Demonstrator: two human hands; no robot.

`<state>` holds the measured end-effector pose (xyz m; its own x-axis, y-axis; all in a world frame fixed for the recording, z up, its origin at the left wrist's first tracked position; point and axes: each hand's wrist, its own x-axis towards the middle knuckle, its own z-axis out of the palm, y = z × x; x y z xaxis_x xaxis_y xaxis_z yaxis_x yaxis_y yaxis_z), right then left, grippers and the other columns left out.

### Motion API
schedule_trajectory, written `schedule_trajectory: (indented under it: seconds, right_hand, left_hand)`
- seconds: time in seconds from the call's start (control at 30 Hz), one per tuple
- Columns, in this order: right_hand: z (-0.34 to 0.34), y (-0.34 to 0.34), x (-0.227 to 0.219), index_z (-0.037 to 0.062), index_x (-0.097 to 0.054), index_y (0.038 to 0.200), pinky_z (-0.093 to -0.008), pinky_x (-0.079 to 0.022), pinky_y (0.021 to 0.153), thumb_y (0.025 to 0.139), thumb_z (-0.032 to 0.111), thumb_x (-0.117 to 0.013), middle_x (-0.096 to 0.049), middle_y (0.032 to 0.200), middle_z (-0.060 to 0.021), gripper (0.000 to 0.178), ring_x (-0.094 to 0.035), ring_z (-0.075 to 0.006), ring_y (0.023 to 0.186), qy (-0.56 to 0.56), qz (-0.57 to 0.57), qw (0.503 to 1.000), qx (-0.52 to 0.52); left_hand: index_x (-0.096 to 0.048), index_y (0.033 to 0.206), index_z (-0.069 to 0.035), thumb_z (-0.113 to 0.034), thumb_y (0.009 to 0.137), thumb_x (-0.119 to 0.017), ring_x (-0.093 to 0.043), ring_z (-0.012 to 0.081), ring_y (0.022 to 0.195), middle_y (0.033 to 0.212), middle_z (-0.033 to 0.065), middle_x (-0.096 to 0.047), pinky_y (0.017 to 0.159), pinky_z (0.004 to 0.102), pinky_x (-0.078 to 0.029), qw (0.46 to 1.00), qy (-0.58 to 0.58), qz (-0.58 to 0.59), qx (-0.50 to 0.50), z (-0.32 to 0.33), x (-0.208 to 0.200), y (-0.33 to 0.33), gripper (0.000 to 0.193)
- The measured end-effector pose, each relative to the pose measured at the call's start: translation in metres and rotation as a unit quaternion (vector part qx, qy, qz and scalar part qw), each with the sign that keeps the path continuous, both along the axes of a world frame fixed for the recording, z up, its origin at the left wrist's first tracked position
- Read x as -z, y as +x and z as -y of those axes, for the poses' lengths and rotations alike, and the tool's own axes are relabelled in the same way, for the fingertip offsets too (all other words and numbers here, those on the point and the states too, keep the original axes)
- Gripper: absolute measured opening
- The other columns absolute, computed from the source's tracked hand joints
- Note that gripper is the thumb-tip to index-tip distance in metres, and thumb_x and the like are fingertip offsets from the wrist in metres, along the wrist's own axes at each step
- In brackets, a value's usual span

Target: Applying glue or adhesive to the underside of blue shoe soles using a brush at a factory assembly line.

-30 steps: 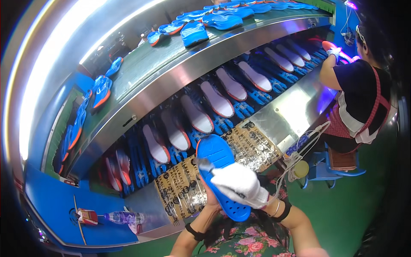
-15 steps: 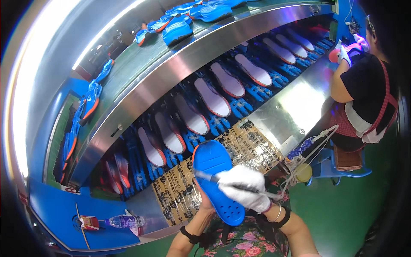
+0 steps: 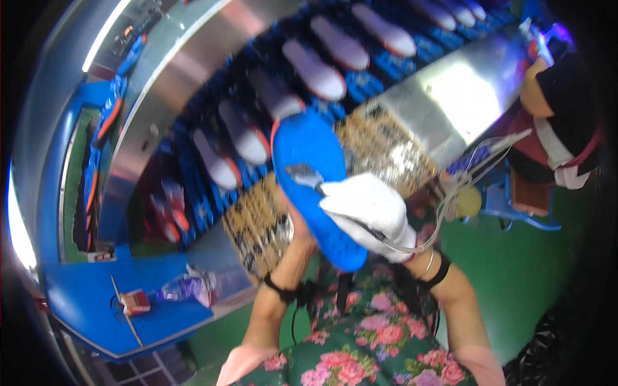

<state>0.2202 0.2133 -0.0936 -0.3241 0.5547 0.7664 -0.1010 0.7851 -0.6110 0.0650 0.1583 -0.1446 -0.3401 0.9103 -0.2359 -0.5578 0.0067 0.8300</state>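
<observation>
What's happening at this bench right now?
A person's bare left hand supports a blue sole, while the white-gloved right hand grips a brush-like tool, its head over the sole; blur hides whether it touches. A thin tube trails from the gloved hand. Beyond the sole, pale shoe pieces stand in a row, and another person is at the right.
</observation>
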Motion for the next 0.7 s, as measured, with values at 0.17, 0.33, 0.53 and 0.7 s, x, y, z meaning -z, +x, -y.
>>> schedule_trajectory:
  seconds: [0.17,0.33,0.53,0.7]
  right_hand:
    - [0.002,-0.004,0.018,0.0057,-0.076,0.092,-0.0344,-0.055,0.077,0.076,0.002,-0.079,-0.076,0.093,-0.0121,0.016,-0.072,-0.024,0.085,-0.139,-0.051,0.977,-0.154]
    - [0.026,0.0,0.019,0.0071,-0.076,0.101,-0.0376,-0.057,0.079,0.077,0.006,-0.077,-0.074,0.105,-0.0116,0.024,-0.07,-0.0265,0.092,0.041,0.059,0.996,-0.044]
    - [0.039,0.004,0.021,0.0058,-0.077,0.091,-0.0367,-0.055,0.076,0.078,0.001,-0.077,-0.076,0.095,-0.0104,0.014,-0.072,-0.0241,0.086,-0.12,-0.001,0.987,-0.111]
    - [0.057,-0.005,0.026,0.0061,-0.076,0.094,-0.0365,-0.056,0.075,0.078,0.003,-0.077,-0.076,0.1,-0.0118,0.016,-0.072,-0.0258,0.088,0.023,0.048,0.998,-0.046]
  left_hand:
    - [-0.026,0.157,-0.009,-0.092,0.081,-0.027,-0.053,0.0372,0.129,0.15,0.0181,-0.046,0.109,0.0521,-0.044,0.972,0.128,0.161,0.11,0.005,0.047,-0.036,0.112]
    - [-0.039,0.145,-0.002,-0.097,0.074,-0.034,-0.063,0.036,0.113,0.128,0.0217,-0.059,0.096,0.0506,-0.054,0.935,0.184,0.224,0.204,0.01,0.048,-0.041,0.119]
    - [-0.048,0.132,0.003,-0.101,0.068,-0.034,-0.068,0.0362,0.103,0.116,0.022,-0.064,0.086,0.0508,-0.058,0.912,0.193,0.288,0.221,0.018,0.036,-0.036,0.123]
    - [-0.052,0.126,0.006,-0.092,0.073,-0.044,-0.066,0.0408,0.105,0.108,0.0225,-0.066,0.087,0.0541,-0.057,0.908,0.223,0.267,0.234,0.006,0.046,-0.041,0.111]
